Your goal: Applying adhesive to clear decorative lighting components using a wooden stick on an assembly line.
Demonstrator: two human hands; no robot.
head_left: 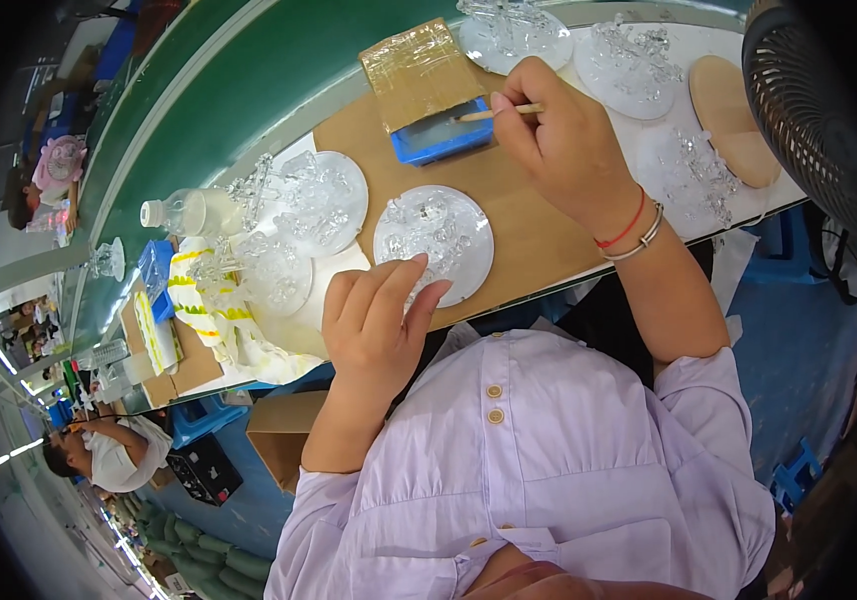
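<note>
My right hand (559, 135) pinches a thin wooden stick (479, 116). The stick's far tip reaches over a small blue tray (439, 150), whose back part is covered by a flap wrapped in brown tape (412, 72). In front of me a round white disc (469, 275) carries a cluster of clear plastic pieces (431, 228). My left hand (374, 315) is at the disc's near left edge, fingers curled and thumb facing the forefinger by the clear pieces. What lies between those fingertips is too see-through to make out.
More discs with clear pieces stand left (334, 205) and at the back right (629, 70). A clear bottle (184, 213), a patterned cloth (224, 315) and a blue box (157, 268) are at the left. A round tan board (729, 120) lies beside a black fan (804, 110).
</note>
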